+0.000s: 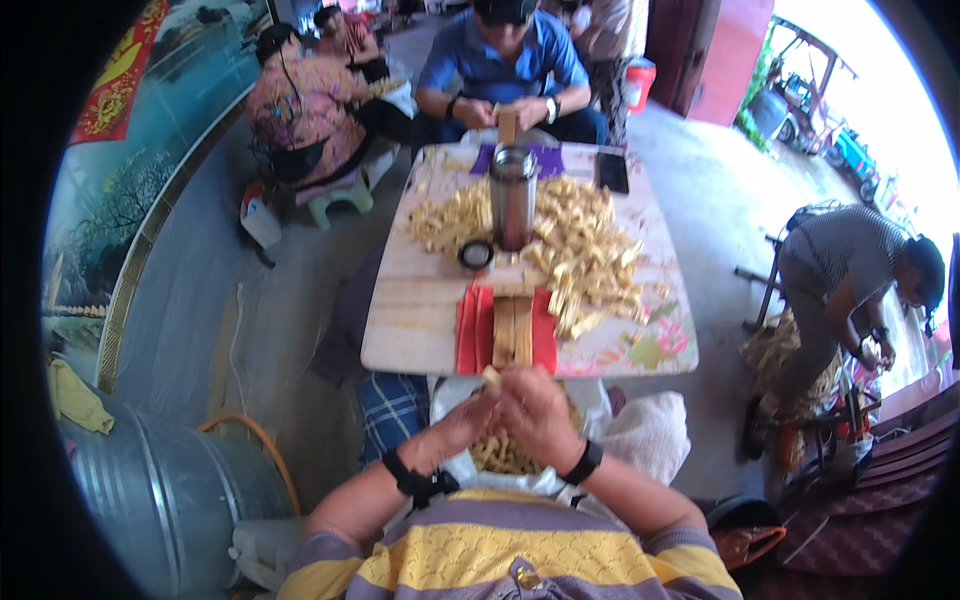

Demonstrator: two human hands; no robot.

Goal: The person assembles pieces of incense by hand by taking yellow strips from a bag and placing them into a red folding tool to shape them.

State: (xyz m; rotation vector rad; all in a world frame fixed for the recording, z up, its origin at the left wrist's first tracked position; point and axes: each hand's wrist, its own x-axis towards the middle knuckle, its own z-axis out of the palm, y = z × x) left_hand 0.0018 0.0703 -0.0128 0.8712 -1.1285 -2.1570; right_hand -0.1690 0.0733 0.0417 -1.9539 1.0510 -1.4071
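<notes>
My left hand [465, 422] and my right hand [538, 412] meet just off the table's near edge, above an open white bag [595, 402]. Both are closed around a small pale yellow strip [490, 376], whose end pokes up between them; the rest of it is hidden by my fingers. Inside the bag lie many similar yellow pieces [505, 456]. Right ahead of my hands, a flat wooden block [513, 330] with a line down its middle rests on a red cloth [474, 330]. Beyond it, folded yellow strips [585, 255] are heaped across the table.
On the table [410, 325] stand a tall bottle [513, 200] and its black lid [475, 255]; a phone [612, 172] lies far right. Opposite sits a person in a blue shirt [440, 75]. A metal drum [170, 490] is at my left, a white sack [648, 435] at my right.
</notes>
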